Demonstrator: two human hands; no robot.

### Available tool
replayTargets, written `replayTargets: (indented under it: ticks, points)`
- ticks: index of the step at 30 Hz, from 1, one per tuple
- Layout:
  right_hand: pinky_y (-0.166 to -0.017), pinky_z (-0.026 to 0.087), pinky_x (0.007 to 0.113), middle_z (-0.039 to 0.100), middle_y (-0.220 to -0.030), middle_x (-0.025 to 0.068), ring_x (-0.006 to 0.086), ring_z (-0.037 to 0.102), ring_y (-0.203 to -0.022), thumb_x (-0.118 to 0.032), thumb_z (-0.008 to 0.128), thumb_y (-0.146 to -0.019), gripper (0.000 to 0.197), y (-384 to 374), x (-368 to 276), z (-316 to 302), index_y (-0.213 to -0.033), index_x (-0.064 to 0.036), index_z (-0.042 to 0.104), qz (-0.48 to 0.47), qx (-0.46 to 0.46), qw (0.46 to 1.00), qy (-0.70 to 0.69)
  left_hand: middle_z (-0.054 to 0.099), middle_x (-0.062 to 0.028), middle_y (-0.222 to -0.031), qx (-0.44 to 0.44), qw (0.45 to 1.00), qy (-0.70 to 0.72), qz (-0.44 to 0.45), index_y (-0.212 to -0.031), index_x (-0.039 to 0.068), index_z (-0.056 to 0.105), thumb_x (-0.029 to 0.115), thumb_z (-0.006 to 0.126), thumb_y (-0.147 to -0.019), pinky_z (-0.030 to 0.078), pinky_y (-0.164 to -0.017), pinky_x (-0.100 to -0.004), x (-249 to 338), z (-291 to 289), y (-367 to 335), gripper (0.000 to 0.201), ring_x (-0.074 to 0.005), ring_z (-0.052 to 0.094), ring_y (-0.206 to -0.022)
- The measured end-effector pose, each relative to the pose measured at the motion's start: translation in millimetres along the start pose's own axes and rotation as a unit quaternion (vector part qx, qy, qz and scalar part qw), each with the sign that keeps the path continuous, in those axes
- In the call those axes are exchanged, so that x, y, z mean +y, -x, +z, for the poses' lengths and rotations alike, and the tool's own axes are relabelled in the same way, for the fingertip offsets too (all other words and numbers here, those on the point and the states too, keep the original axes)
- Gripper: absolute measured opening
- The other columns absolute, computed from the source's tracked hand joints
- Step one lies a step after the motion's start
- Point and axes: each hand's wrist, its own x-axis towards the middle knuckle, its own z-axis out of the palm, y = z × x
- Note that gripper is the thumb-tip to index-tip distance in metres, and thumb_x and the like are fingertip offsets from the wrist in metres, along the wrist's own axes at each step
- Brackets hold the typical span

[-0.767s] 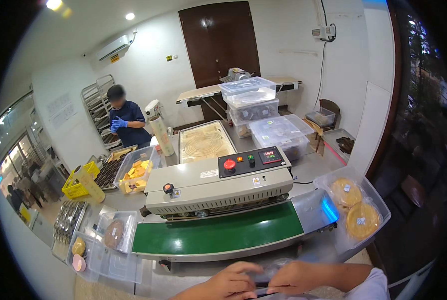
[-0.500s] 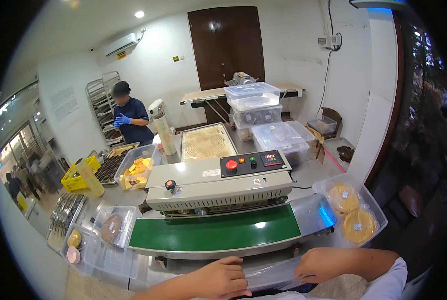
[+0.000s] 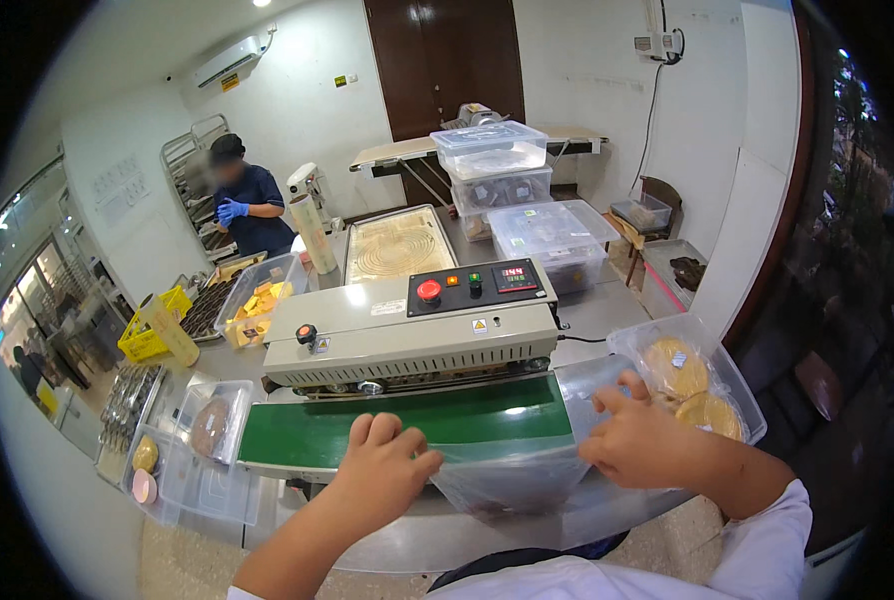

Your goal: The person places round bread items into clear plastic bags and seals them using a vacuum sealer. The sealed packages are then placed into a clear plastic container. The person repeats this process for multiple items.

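A clear plastic bag (image 3: 512, 482) is stretched between my two hands at the front edge of a band sealing machine (image 3: 407, 330). My left hand (image 3: 379, 470) has its fingers curled at the bag's left corner, over the front of the green conveyor belt (image 3: 307, 437). My right hand (image 3: 639, 437) pinches the right corner, beside the metal end plate (image 3: 592, 385), with its index finger raised. The bag's upper edge lies over the belt and its lower part hangs in front. Whatever the bag may contain is not distinguishable.
On the right, a clear tub (image 3: 757, 425) holds round yellow packs. To the left stand tubs with a wrapped brown item (image 3: 209, 428) and a yellow one. Stacked lidded boxes (image 3: 547, 235) and a baking tray (image 3: 397, 245) sit behind the machine. A gloved co-worker (image 3: 252, 205) stands farther back.
Both hands have risen from below the machine's front edge to belt height, lifting the plastic bag with them. The view has shifted slightly.
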Motion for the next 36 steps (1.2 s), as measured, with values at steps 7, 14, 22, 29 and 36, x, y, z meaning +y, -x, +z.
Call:
replayTargets:
  ticks: [7,14,22,29,36]
  points:
    - [-0.090,0.023,0.048,0.056,-0.065,0.0060,0.0240,0.048,-0.086,-0.009,0.057,-0.064,0.006,-15,36,4,-0.065,-0.0100,0.063,0.042,0.109,0.993,-0.007,0.051,-0.0039,-0.090,0.055,0.996,-0.020,-0.065,-0.069,0.014,0.063,0.020,0.067,-0.067,0.031,-0.082,-0.0391,-7,8,-30,0.008,-0.0259,0.042,-0.094]
    - [-0.080,0.034,0.039,0.058,-0.079,0.0101,0.0250,0.049,-0.084,-0.008,0.063,-0.061,0.021,4,46,32,-0.081,-0.0056,0.061,0.091,0.363,0.924,-0.075,0.056,0.0023,-0.079,0.079,0.996,-0.021,-0.044,-0.073,0.014,0.061,0.019,0.068,-0.068,0.033,-0.079,-0.0357,-11,17,-40,0.010,-0.0169,0.051,-0.080]
    - [-0.058,0.038,0.025,0.044,-0.068,0.0042,0.0125,0.041,-0.062,-0.018,0.073,-0.068,0.024,8,11,180,-0.079,-0.0023,0.058,0.309,0.297,0.759,-0.489,0.051,0.0033,-0.073,0.202,0.904,0.322,-0.197,-0.094,0.010,0.056,0.020,0.076,-0.060,0.037,-0.065,-0.0273,-23,65,-18,0.040,-0.0127,0.049,-0.072]
    - [-0.046,0.029,0.020,0.042,-0.057,-0.0050,0.0042,0.034,-0.052,-0.008,0.068,-0.073,0.013,8,2,183,-0.068,-0.0012,0.058,0.357,0.354,0.644,-0.576,0.048,0.0051,-0.067,0.018,0.652,0.693,-0.308,-0.115,0.007,0.051,0.012,0.075,-0.068,0.037,-0.057,-0.0181,28,152,21,0.053,-0.0044,0.043,-0.061]
    - [-0.054,0.037,0.018,0.056,-0.070,-0.0018,0.0024,0.045,-0.061,-0.003,0.066,-0.075,0.006,9,14,165,-0.078,-0.0004,0.062,0.277,0.370,0.649,-0.604,0.049,0.0022,-0.074,0.129,0.733,0.579,-0.331,-0.076,0.004,0.065,0.014,0.073,-0.071,0.034,-0.052,-0.0196,24,159,18,0.014,-0.0065,0.043,-0.059]
